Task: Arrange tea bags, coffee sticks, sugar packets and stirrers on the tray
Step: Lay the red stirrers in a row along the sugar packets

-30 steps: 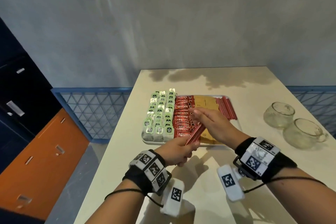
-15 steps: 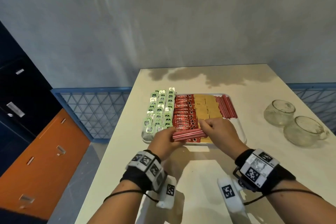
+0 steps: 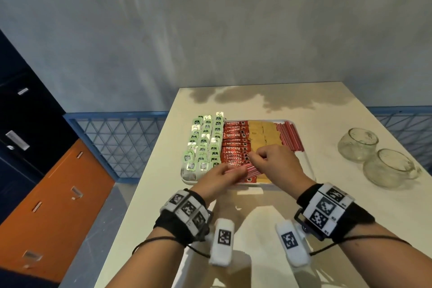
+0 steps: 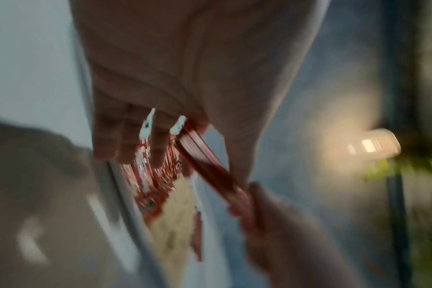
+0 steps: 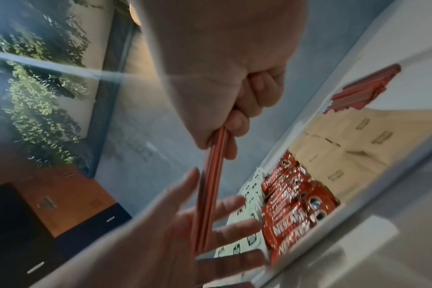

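Note:
A white tray (image 3: 259, 184) holds rows of green tea bags (image 3: 205, 142), red coffee sticks (image 3: 235, 145), brown sugar packets (image 3: 264, 133) and red stirrers (image 3: 289, 138) at its right side. Over the tray's near end, a bundle of red stirrers (image 3: 245, 169) lies crosswise between both hands. My right hand (image 3: 273, 163) pinches the bundle's right end (image 5: 217, 140) with curled fingers. My left hand (image 3: 222, 176) has straight, spread fingers (image 5: 229, 202), and the bundle's left end rests against its palm. The left wrist view is blurred and shows the bundle (image 4: 210, 171) above the coffee sticks.
Two empty glass cups (image 3: 357, 144) (image 3: 388, 170) stand on the pale table (image 3: 257, 100) to the right of the tray. The table's left edge drops to a floor with a blue lattice railing (image 3: 121, 138) and orange and dark cabinets (image 3: 58, 194).
The bundle went from tilted at the tray's front edge to level over the coffee sticks. My right hand took its right end, and my left hand's fingers straightened.

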`<state>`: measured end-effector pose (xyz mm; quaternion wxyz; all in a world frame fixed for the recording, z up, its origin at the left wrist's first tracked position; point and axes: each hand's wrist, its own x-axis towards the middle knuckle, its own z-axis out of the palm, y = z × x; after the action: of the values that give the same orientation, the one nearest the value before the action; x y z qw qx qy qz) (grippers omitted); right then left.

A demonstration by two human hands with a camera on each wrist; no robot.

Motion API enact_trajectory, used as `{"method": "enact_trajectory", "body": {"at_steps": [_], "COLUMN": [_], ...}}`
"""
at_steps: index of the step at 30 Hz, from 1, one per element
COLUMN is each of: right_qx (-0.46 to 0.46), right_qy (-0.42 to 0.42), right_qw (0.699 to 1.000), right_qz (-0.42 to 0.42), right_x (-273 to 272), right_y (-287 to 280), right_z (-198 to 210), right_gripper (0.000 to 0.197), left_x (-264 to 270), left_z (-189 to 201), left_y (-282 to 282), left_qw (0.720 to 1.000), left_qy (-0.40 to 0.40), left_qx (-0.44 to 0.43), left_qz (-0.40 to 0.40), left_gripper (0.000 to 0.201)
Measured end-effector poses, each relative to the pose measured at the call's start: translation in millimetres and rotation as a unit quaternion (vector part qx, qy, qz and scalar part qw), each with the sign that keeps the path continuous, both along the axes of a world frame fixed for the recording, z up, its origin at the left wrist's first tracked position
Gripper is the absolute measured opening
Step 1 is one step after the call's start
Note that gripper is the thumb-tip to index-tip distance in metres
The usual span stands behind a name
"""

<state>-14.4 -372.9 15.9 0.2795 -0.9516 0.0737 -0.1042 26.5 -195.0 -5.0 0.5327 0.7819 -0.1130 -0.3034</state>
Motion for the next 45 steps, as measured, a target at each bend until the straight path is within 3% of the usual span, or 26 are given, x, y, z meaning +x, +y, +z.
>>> {"method": "enact_trajectory", "body": {"at_steps": [2,3,6,9,12,15,18,22,25,29,30,32,35,38,41,45], "right_qx": [-0.009,-0.008,0.017,0.054,0.146,0.279,0.367,0.337,0.347,0.314,0.302,0.265,0.163,0.093,0.061,0.052], "right_qy": [0.033,0.053,0.079,0.070,0.071,0.051,0.034,0.113,0.080,0.148,0.140,0.103,0.084,0.036,-0.021,-0.016], "right_qw": [0.999,0.997,0.992,0.991,0.982,0.957,0.927,0.919,0.922,0.917,0.924,0.941,0.954,0.958,0.966,0.961], "right_qz": [0.033,0.051,0.094,0.098,0.097,0.061,0.063,0.169,0.152,0.195,0.188,0.185,0.238,0.270,0.252,0.270], "right_x": [4,5,8,7,5,6,6,5,9,9,8,4,-4,-4,0,-1], "right_y": [-6,-7,-4,-2,-3,-8,-12,-16,-17,-11,-9,-4,3,10,14,14], "right_z": [4,5,8,13,15,17,14,18,26,21,20,21,21,17,12,10], "right_gripper": [0.046,0.045,0.042,0.039,0.044,0.060,0.070,0.059,0.056,0.051,0.056,0.085,0.119,0.125,0.119,0.125], "left_x": [0,-2,-10,-18,-24,-28,-28,-26,-25,-25,-23,-18,-10,-7,-6,-4], "left_z": [-3,-1,6,7,6,10,12,13,13,15,14,15,18,19,18,19], "left_y": [5,6,1,-4,-7,-8,-8,-8,-9,-10,-11,-13,-16,-22,-26,-26], "left_qw": [0.963,0.949,0.965,0.974,0.987,0.977,0.967,0.958,0.954,0.948,0.945,0.931,0.895,0.863,0.847,0.839], "left_qy": [-0.204,-0.236,-0.146,-0.069,0.045,0.160,0.201,0.229,0.242,0.255,0.258,0.266,0.309,0.345,0.354,0.364], "left_qx": [0.138,0.153,0.085,0.067,-0.017,-0.116,-0.151,-0.169,-0.174,-0.189,-0.201,-0.239,-0.290,-0.325,-0.337,-0.349], "left_qz": [-0.109,-0.140,-0.203,-0.207,-0.156,-0.078,-0.049,-0.040,-0.040,-0.027,-0.004,0.066,0.139,0.176,0.209,0.207], "left_gripper": [0.039,0.032,0.013,0.016,0.019,0.021,0.022,0.018,0.019,0.020,0.020,0.017,0.030,0.037,0.034,0.033]}}
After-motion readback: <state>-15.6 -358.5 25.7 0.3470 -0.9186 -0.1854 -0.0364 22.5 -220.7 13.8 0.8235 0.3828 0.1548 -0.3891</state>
